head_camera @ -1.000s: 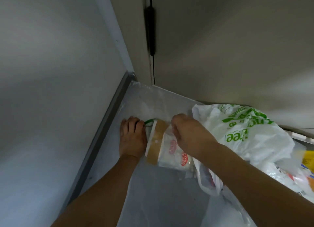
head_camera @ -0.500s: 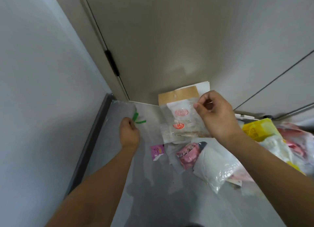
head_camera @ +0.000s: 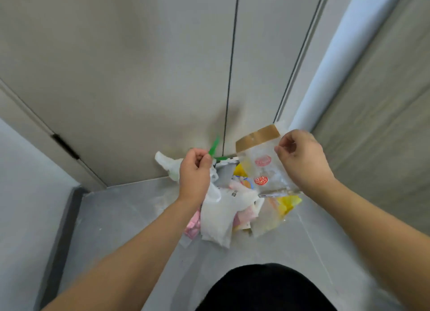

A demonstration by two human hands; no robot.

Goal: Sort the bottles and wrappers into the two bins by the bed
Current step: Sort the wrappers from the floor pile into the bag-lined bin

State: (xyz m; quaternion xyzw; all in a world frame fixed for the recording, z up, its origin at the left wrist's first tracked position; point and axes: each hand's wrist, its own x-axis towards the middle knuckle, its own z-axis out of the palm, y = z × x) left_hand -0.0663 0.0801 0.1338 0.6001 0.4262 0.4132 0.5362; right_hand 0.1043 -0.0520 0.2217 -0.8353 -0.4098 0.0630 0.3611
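My right hand (head_camera: 302, 158) pinches the right edge of a clear wrapper (head_camera: 260, 161) with a brown top band and red round marks, held up in the air. My left hand (head_camera: 194, 173) pinches a small green plastic strip (head_camera: 214, 149) that sticks up above its fingers. Below both hands a heap of wrappers and bags (head_camera: 232, 208) lies on the grey floor: white bags, pink packets, yellow pieces. No bottle and no bin is in view.
Grey closet doors (head_camera: 162, 78) with dark seams stand right behind the heap. A wall with a dark baseboard (head_camera: 60, 241) runs along the left. My dark-clothed leg (head_camera: 263, 289) fills the bottom middle. Bare grey floor (head_camera: 121, 222) lies left of the heap.
Both hands have lifted from the floor with the clear wrapper and green strip. The view swung right, from the corner by the hinge to the heap in front of the closet doors.
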